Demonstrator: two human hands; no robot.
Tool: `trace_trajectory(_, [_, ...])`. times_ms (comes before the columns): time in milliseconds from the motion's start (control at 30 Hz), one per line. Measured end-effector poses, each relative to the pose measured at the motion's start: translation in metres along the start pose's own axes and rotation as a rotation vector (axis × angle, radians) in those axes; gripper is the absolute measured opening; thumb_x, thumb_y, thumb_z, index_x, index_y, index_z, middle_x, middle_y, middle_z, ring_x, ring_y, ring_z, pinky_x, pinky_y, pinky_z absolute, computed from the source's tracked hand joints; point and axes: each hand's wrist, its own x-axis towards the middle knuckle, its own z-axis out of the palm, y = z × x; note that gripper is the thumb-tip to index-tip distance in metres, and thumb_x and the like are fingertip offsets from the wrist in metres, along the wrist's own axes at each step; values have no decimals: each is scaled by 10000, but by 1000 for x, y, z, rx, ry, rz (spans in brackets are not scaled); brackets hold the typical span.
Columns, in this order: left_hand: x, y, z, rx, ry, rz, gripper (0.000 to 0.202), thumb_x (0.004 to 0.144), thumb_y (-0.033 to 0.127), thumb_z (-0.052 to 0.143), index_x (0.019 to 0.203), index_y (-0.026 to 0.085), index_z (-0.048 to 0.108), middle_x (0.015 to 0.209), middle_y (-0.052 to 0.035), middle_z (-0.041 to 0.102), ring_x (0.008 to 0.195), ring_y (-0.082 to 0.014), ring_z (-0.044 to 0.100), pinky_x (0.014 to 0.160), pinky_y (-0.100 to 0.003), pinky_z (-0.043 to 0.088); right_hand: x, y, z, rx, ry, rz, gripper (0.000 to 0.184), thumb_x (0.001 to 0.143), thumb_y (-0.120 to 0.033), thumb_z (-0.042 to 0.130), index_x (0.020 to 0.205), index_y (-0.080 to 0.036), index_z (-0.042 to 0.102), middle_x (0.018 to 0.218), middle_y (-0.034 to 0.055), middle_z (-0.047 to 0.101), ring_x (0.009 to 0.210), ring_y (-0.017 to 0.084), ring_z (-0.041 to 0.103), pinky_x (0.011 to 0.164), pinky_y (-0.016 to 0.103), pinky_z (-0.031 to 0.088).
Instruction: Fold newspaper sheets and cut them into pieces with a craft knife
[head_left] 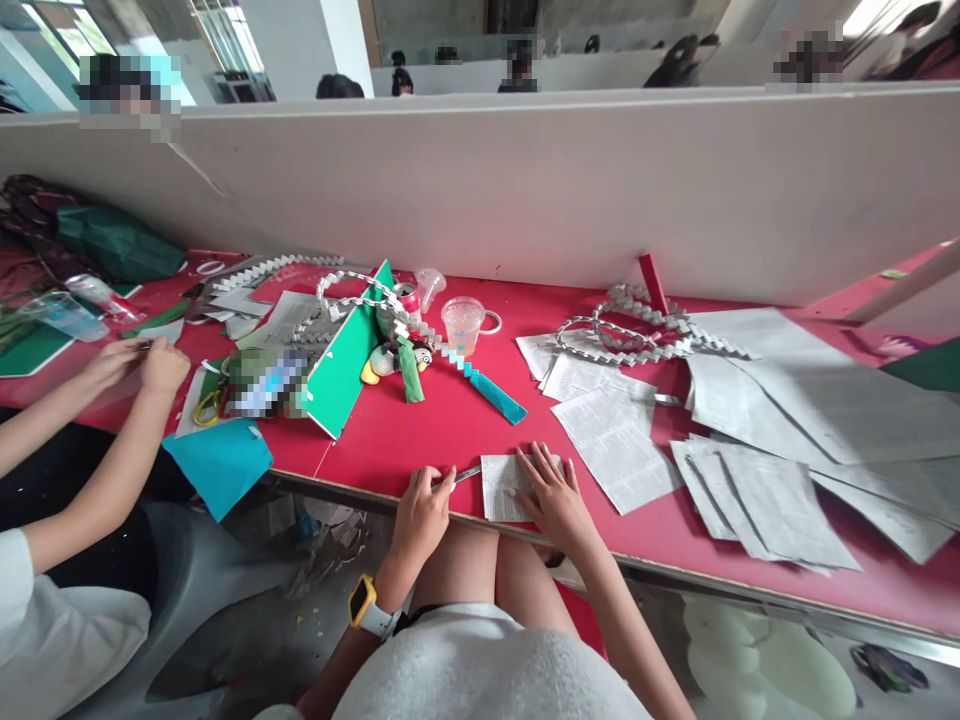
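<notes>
My left hand [421, 515] is closed around a thin metal blade or cutter [466, 473] at the near edge of the red table [420, 430]. The tool's tip points at a small piece of newspaper [501, 487]. My right hand [553, 493] lies flat on that paper with fingers spread, pressing it down. A yellow watch [363, 600] sits on my left wrist.
Loose newspaper sheets [757, 430] cover the right side. Folded paper chains [645, 335], a plastic cup [463, 324], a green board [346, 360] and a teal strip [496, 396] lie further back. Another person's hands [142, 365] work at the left. A white partition [525, 190] runs behind.
</notes>
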Motion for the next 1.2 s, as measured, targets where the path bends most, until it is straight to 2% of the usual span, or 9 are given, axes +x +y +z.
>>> trace_trajectory(100, [1,-3,1,-5,-10,17,382,919,105,480,1254,210,629,956,-83,576,888,-189,581,745,-279,543,4,7,-9,31,-37,-39,629,983,-493,346,1537,-214,242,1585,113,256,1483,269,159,1172,568,202])
trace_trajectory(233, [2,-6,4,-19,-7,30,378,926,112,487,1263,211,625,962,-82,581,897,-189,584,773,-292,542,4,9,-9,66,-22,-67,678,982,-499,353,1558,-209,143,1582,113,262,1479,265,175,1179,558,195])
trace_trajectory(567, [10,-23,7,-111,3,84,340,931,122,505,1213,226,663,951,-69,565,897,-177,571,808,-296,538,3,11,-7,68,39,-100,650,979,-464,396,1543,-196,216,1569,127,295,1466,272,224,1177,549,228])
trace_trajectory(767, [17,-17,10,-117,4,91,340,942,152,495,1234,236,647,949,-65,565,899,-171,579,783,-279,533,3,10,-8,121,51,-119,654,975,-441,417,1547,-212,197,1560,132,317,1457,272,251,1169,552,255])
trace_trajectory(933, [23,-7,12,-101,34,96,333,939,157,488,1222,221,652,931,-67,579,882,-174,575,782,-283,524,3,11,-6,124,62,-135,635,974,-439,417,1530,-180,253,1555,139,326,1459,267,249,1173,535,262])
trace_trajectory(1100, [23,-1,13,-86,69,94,311,922,142,503,1171,193,682,879,-72,575,833,-183,554,759,-301,520,1,10,-5,40,59,-90,612,968,-464,414,1505,-185,329,1549,125,339,1473,292,194,1175,590,198])
trace_trajectory(1200, [21,0,14,-89,63,82,336,910,110,497,1182,192,677,881,-72,565,838,-182,549,757,-297,522,0,9,-6,22,29,-73,625,969,-483,400,1521,-211,292,1559,102,319,1471,286,208,1174,599,172])
